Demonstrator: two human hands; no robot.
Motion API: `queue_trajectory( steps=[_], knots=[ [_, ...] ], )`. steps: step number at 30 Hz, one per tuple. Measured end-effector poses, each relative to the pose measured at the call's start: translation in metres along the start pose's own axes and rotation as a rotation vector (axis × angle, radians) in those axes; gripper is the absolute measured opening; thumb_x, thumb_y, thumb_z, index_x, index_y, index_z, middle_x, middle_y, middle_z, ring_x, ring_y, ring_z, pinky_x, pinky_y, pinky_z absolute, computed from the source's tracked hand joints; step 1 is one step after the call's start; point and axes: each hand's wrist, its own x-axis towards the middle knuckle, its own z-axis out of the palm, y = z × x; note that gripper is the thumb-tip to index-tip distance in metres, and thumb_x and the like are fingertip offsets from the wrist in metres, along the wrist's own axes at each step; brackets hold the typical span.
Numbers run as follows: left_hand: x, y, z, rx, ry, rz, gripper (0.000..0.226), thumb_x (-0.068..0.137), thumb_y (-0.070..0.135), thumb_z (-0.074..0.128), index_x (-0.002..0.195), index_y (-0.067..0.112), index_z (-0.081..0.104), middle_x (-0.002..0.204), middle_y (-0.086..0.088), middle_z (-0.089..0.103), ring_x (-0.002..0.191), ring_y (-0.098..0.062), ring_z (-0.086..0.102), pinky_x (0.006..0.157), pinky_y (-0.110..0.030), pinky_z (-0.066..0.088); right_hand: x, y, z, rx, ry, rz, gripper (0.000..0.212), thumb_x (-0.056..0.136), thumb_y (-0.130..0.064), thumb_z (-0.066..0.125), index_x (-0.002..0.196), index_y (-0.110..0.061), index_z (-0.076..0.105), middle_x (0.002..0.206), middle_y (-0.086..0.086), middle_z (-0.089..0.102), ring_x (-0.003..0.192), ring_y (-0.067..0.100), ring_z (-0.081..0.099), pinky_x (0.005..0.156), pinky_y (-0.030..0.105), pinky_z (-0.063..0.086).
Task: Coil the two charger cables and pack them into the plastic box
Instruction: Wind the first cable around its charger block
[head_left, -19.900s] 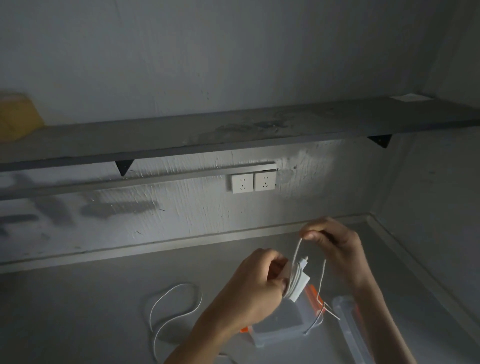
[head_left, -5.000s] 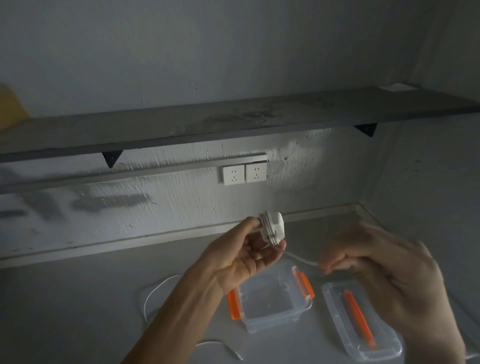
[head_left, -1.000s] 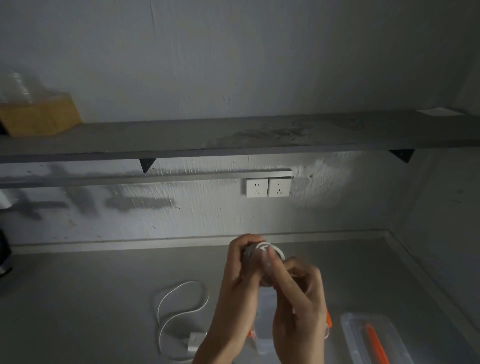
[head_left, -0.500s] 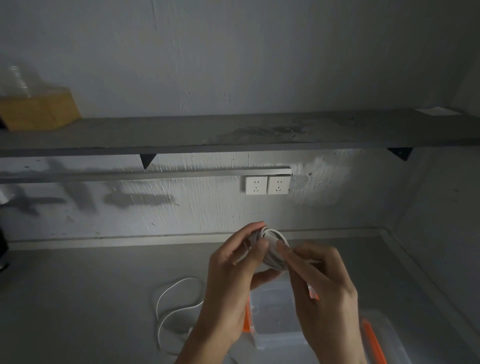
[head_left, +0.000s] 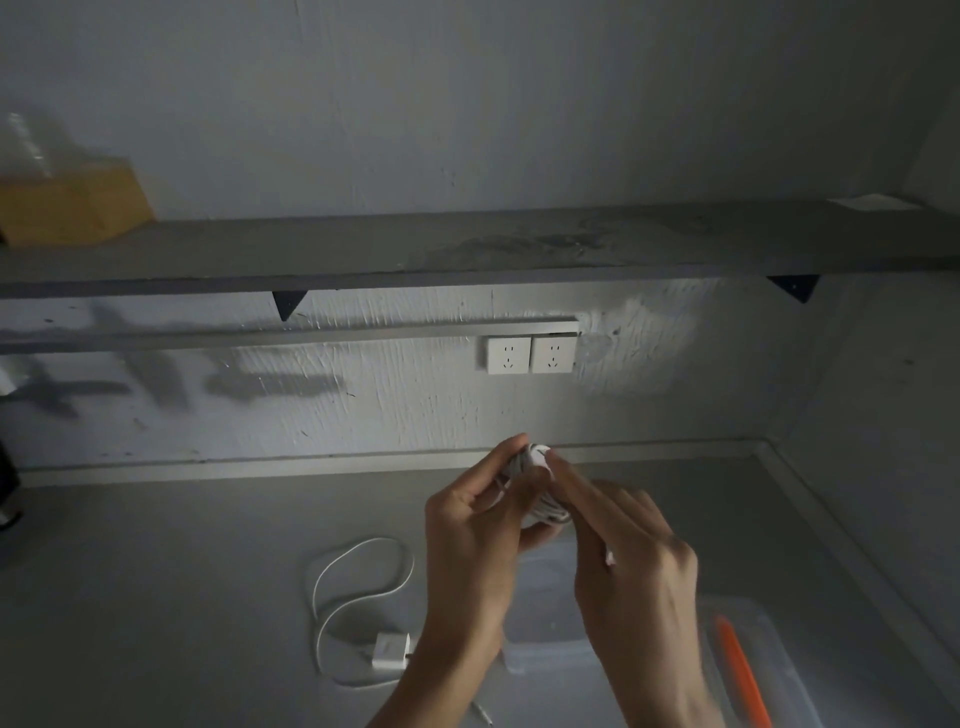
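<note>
White coiled charger cable (head_left: 537, 465) gripped above clear plastic box (head_left: 545, 618).
Pinched by left hand (head_left: 475, 535) and right hand (head_left: 636, 577); box just beneath.

The plastic box (head_left: 550, 613) is clear and glossy, the wall (head_left: 415, 405) rough plaster, the countertop (head_left: 156, 597) matt grey.
</note>
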Motion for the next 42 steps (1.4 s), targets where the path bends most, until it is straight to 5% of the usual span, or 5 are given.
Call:
queue_trajectory(
  steps=[10,16,28,35,42],
  knots=[
    [0.009,0.006,-0.004,0.080,-0.053,-0.024,0.031,0.089,0.008,0.065,0.120,0.010,0.066,0.090,-0.004,0.075,0.082,-0.008,0.073,0.072,-0.030,0.060,-0.007,-0.012,0.021,0.111,0.058,0.013,0.063,0.084,0.004,0.068,0.139,-0.020,0.050,0.126,-0.003,0.066,0.112,0.005,0.062,0.092,0.003,0.042],
    [0.005,0.028,-0.018,0.219,-0.284,-0.012,0.043,0.093,0.001,0.057,0.132,0.017,0.056,0.121,-0.002,0.069,0.095,-0.014,0.074,0.093,-0.028,0.055,0.009,-0.013,0.016,0.297,0.194,0.068,0.038,0.089,-0.001,0.060,0.125,-0.013,0.061,0.112,-0.006,0.069,0.106,-0.002,0.063,0.090,0.008,0.044],
    [0.024,0.021,-0.034,0.230,-0.267,0.058,0.039,0.069,0.028,0.075,0.103,0.011,0.067,0.085,-0.004,0.074,0.066,-0.018,0.064,0.060,-0.030,0.049,0.030,-0.019,0.007,0.675,0.121,0.376,0.033,0.091,0.002,0.058,0.114,-0.020,0.068,0.098,-0.007,0.074,0.085,0.008,0.071,0.072,0.015,0.053],
    [0.033,0.020,-0.039,0.266,-0.213,0.085,0.043,0.070,0.047,0.076,0.093,0.012,0.064,0.088,-0.002,0.070,0.086,-0.026,0.068,0.080,-0.037,0.055,0.031,-0.015,0.005,0.812,-0.207,0.471,0.046,0.070,-0.013,0.076,0.114,-0.018,0.066,0.093,-0.004,0.078,0.086,0.014,0.075,0.074,0.024,0.059],
    [0.033,0.016,-0.035,0.237,-0.225,0.148,0.038,0.075,0.035,0.071,0.100,0.009,0.061,0.084,0.004,0.072,0.089,-0.028,0.070,0.079,-0.037,0.061,0.035,-0.008,0.011,0.805,-0.124,0.509,0.020,0.080,-0.004,0.072,0.100,-0.009,0.073,0.092,0.003,0.078,0.088,0.015,0.074,0.071,0.018,0.056]
  ],
)
